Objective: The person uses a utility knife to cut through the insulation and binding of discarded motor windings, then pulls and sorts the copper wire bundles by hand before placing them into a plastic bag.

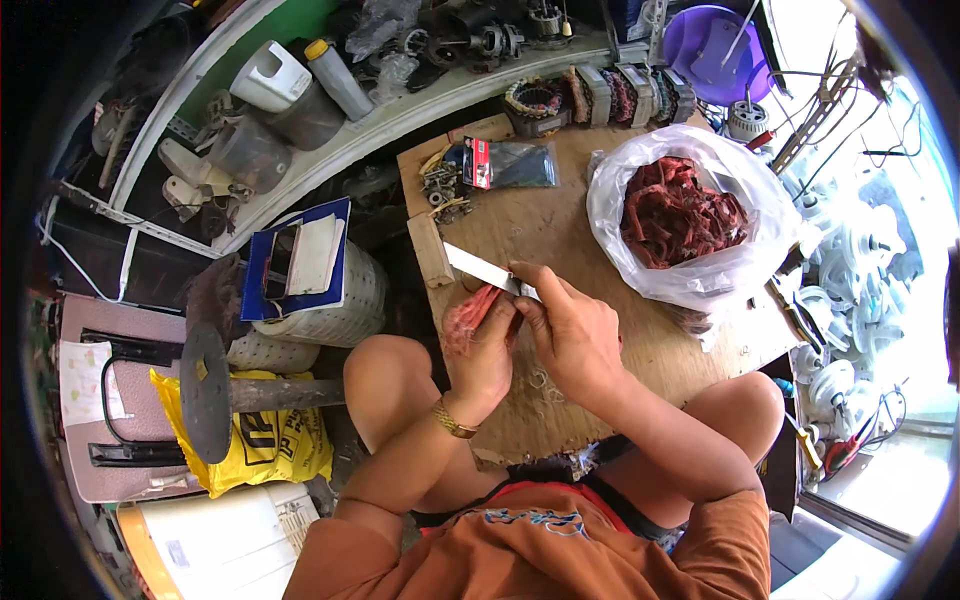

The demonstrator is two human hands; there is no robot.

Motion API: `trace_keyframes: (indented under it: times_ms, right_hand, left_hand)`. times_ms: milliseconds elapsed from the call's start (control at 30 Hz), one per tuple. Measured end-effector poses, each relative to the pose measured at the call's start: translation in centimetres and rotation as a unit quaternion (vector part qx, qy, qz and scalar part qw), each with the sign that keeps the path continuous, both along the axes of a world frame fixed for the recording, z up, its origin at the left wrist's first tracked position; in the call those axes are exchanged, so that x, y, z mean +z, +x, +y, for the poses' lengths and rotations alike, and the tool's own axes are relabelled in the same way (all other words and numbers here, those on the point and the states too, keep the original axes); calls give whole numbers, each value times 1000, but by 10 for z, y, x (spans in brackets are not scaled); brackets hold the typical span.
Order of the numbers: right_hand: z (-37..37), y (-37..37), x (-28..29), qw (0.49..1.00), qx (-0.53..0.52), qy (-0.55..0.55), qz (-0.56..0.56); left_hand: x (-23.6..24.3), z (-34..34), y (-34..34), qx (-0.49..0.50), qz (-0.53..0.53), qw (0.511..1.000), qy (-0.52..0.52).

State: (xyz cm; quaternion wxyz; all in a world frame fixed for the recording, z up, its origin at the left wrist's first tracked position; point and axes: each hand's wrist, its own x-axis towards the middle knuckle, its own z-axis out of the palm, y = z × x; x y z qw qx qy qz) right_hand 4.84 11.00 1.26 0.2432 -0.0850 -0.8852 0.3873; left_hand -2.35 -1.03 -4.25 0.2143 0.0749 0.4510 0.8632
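My left hand, with a gold-coloured band at its wrist, is closed round a bundle of thin red strands. The strands fan out to the left of my fingers. A flat, pale knife blade points up and left from my right hand, whose fingers are closed on its near end. The blade crosses just above the strands, and both hands meet over the near half of a wooden board. My fingers cover the knife's grip. I cannot tell whether the edge touches the strands.
A white plastic bag of dark red, tangled scraps stands at the right. Several wound motor stators line the back. Small metal parts and a dark packet lie far left. Pliers rest at the right edge.
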Motion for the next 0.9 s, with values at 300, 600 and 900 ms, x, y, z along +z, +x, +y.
trace_keyframes:
  times_ms: [300,600,900]
  right_hand:
    - [32,2,5,861,168,-473,-77]
    - [47,1,-13,829,61,-547,-99]
    - [57,11,-36,971,39,116,-205]
  left_hand:
    - [36,7,-10,-80,15,995,62]
    - [14,-5,-32,-78,-67,987,125]
    - [8,-15,-42,-68,-149,974,154]
